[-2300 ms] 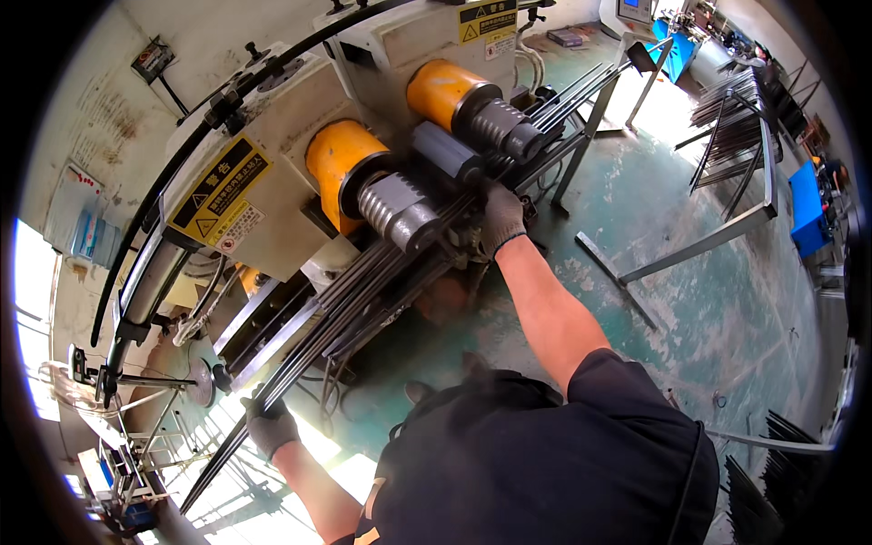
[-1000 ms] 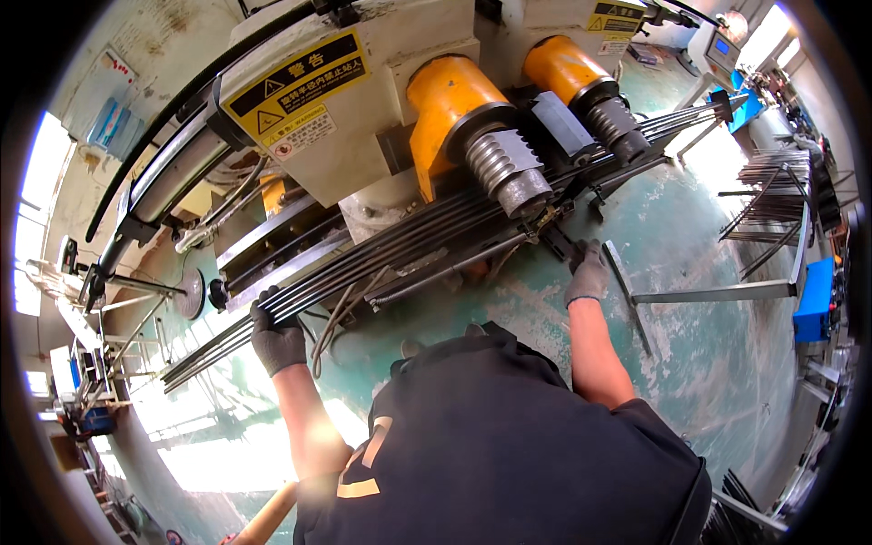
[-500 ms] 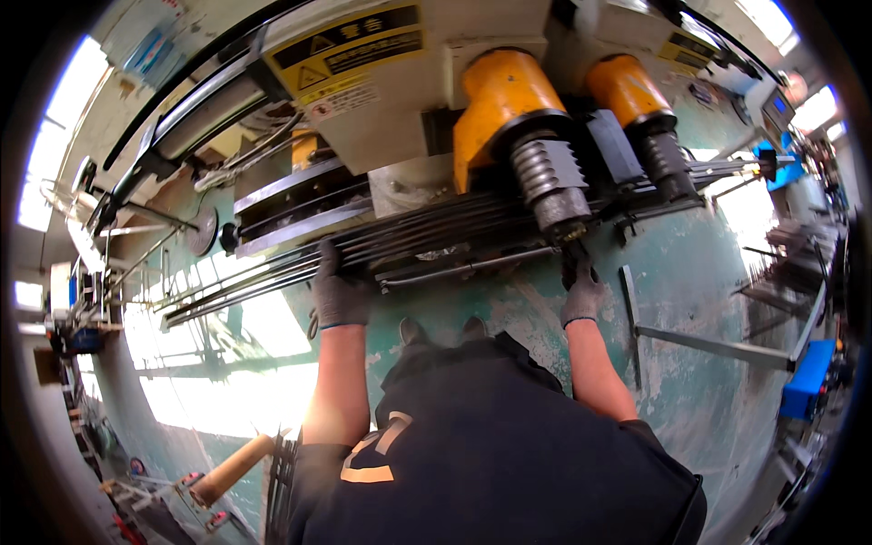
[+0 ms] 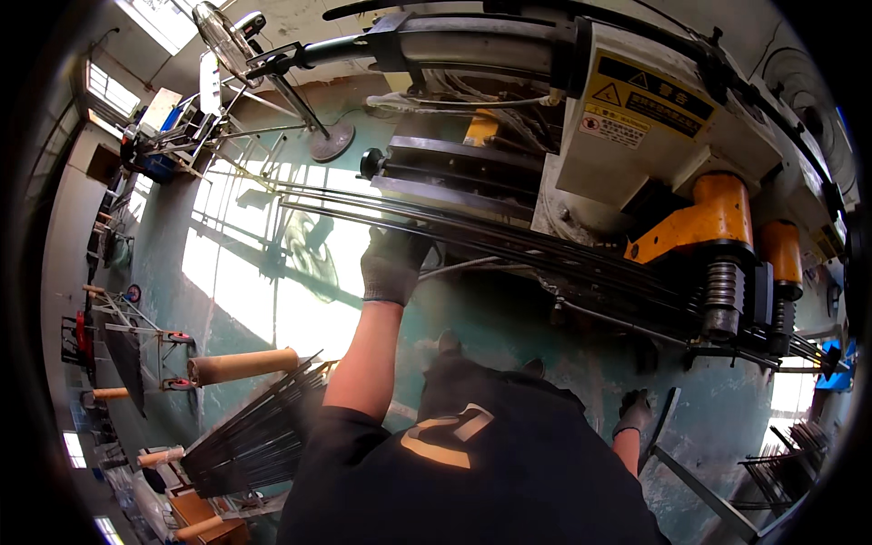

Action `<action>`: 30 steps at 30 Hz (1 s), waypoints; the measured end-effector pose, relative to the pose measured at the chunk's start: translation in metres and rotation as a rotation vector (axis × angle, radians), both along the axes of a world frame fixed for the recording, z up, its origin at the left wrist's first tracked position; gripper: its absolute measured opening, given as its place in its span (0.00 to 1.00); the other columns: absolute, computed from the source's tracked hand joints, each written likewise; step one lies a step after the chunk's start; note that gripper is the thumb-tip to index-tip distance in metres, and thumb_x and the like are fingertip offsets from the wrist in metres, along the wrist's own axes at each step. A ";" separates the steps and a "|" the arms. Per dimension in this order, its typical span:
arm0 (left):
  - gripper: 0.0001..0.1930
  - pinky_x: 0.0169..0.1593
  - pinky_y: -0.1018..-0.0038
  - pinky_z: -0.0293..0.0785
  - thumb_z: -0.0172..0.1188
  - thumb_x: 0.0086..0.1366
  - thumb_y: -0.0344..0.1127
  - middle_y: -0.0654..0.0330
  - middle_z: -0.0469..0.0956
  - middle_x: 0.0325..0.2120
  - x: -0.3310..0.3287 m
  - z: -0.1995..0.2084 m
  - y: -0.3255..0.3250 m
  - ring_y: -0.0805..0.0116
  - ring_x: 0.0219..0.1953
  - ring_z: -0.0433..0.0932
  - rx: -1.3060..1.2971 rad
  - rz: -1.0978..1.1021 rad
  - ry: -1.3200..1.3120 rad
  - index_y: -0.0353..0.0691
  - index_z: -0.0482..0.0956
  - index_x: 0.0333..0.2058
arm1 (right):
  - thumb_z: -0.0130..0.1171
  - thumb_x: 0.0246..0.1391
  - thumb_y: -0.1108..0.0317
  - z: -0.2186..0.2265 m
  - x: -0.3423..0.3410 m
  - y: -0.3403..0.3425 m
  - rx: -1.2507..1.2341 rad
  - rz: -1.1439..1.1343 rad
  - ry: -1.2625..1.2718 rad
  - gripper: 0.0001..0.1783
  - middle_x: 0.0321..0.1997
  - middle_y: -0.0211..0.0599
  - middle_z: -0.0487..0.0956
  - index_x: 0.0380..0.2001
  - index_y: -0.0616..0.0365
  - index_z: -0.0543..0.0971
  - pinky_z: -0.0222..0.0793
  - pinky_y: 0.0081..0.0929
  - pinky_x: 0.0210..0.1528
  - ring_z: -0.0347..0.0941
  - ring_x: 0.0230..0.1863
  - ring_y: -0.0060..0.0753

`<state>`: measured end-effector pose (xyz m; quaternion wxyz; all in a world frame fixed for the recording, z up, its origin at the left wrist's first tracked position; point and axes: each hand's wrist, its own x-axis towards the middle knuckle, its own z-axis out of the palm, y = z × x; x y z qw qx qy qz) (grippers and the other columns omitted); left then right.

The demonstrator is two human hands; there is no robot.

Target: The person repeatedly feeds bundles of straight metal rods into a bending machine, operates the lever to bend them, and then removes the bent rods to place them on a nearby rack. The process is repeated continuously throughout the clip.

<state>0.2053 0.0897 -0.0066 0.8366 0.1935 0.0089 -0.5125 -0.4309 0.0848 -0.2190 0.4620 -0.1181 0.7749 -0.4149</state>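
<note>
A bundle of long, thin dark metal rods (image 4: 509,234) runs slantwise along the front of a machine, from the far left down to the right. My left hand (image 4: 392,265), in a grey glove, is closed about the rods near their left part; its fingertips are partly hidden in shadow there. Lower down and to the right, my right hand (image 4: 634,413), also gloved, hangs apart from the rods with its fingers loosely apart. Nothing shows in it. Nearest to that hand is a grey metal frame bar (image 4: 666,422).
The machine has a pale housing (image 4: 590,168), orange arms (image 4: 722,213) and a ribbed metal spindle (image 4: 724,289). A round-based stand (image 4: 330,143) is at the far left. A brown cardboard tube (image 4: 243,365) and a stack of dark rods (image 4: 250,445) lie at the lower left.
My view has swung left, so the machine appears farther right. My right hand has come away from the spindle end and dropped lower. The left hand stays at the rods.
</note>
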 end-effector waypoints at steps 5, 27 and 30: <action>0.30 0.67 0.41 0.71 0.56 0.74 0.58 0.43 0.78 0.54 0.160 -0.012 0.031 0.38 0.59 0.76 0.272 0.285 -0.037 0.32 0.74 0.55 | 0.60 0.68 0.49 -0.014 0.042 0.040 0.159 -0.054 0.245 0.21 0.24 0.29 0.81 0.29 0.54 0.83 0.58 0.26 0.21 0.72 0.21 0.24; 0.28 0.66 0.41 0.75 0.50 0.80 0.44 0.41 0.70 0.64 0.337 0.019 0.054 0.39 0.61 0.75 0.218 -0.160 -0.576 0.29 0.60 0.68 | 0.60 0.66 0.53 0.004 0.180 0.089 0.179 0.365 0.352 0.21 0.24 0.32 0.80 0.26 0.59 0.81 0.65 0.31 0.29 0.71 0.24 0.28; 0.26 0.66 0.43 0.76 0.51 0.80 0.36 0.40 0.69 0.65 0.341 0.020 0.055 0.40 0.60 0.77 0.224 -0.191 -0.538 0.29 0.59 0.69 | 0.61 0.66 0.54 0.004 0.184 0.081 0.137 0.438 0.365 0.21 0.25 0.34 0.81 0.27 0.61 0.82 0.66 0.32 0.30 0.73 0.25 0.28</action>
